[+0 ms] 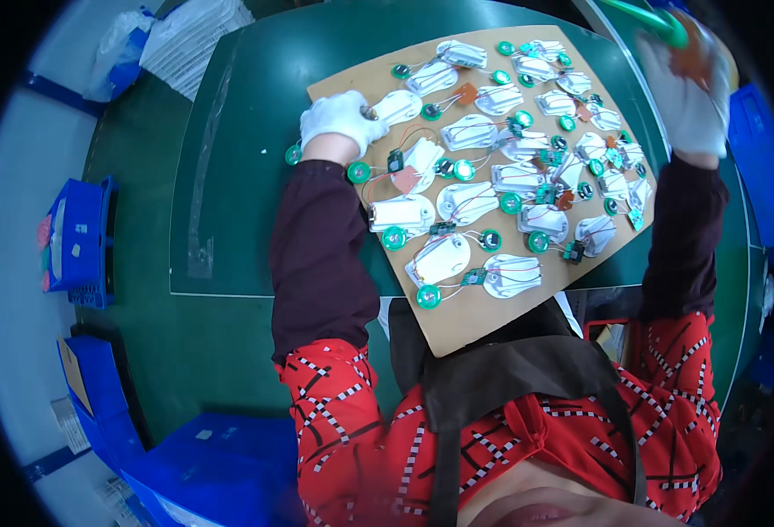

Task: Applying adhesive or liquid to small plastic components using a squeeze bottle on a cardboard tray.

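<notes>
My left hand, in a white glove, is closed at the far left corner of a brown cardboard sheet. Its fingers grip the end of a white plastic casing. My right hand, also gloved and smeared by motion, is raised off the sheet's right side. A long green stick-like tool is held in it; its exact kind is unclear. Several more white casings lie in rows on the cardboard, wired to round green-rimmed parts and small green circuit boards.
Beneath the cardboard is a dark green table; the sheet's near corner overhangs its front edge. Blue bins stand on the left, with a large blue box at lower left. A white stack sits beyond the far left table edge.
</notes>
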Motion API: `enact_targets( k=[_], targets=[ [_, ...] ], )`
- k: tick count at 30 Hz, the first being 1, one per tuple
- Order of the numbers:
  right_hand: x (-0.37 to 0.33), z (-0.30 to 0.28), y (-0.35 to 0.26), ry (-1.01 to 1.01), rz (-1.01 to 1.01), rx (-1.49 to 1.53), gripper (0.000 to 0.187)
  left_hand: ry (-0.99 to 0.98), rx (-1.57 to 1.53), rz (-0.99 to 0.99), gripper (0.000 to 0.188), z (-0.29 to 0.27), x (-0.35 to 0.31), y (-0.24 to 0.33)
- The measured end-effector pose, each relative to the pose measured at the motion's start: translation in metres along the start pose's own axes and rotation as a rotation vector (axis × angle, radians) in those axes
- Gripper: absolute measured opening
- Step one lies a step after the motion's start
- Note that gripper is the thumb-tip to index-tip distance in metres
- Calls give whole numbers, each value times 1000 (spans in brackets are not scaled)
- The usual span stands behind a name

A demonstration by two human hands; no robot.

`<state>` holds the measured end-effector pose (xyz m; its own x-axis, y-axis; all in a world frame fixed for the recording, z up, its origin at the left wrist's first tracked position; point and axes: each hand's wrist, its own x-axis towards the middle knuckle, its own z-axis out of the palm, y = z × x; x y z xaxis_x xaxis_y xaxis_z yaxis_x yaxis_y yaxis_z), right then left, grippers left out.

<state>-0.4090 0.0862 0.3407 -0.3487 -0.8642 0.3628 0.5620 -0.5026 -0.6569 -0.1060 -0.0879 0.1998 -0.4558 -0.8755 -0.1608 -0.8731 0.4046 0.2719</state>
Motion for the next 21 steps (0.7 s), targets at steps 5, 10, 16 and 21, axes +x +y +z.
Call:
enact_targets(
  k=[5,10,16,21],
  targets=[
    [-59,-123,-102,-128,-50,162,53,25,-490,90,72,26,24,-33],
    [-135,-241,-98,322,-70,167,47,711,-836,73,42,38,-1,-71],
    [-138,-243,-69,309,-2,302,51,866,-803,-174,25,39,-113,-57],
    [-133,-203,-24,140,64,242,55,694,-688,109,19,51,-182,30]
  ],
)
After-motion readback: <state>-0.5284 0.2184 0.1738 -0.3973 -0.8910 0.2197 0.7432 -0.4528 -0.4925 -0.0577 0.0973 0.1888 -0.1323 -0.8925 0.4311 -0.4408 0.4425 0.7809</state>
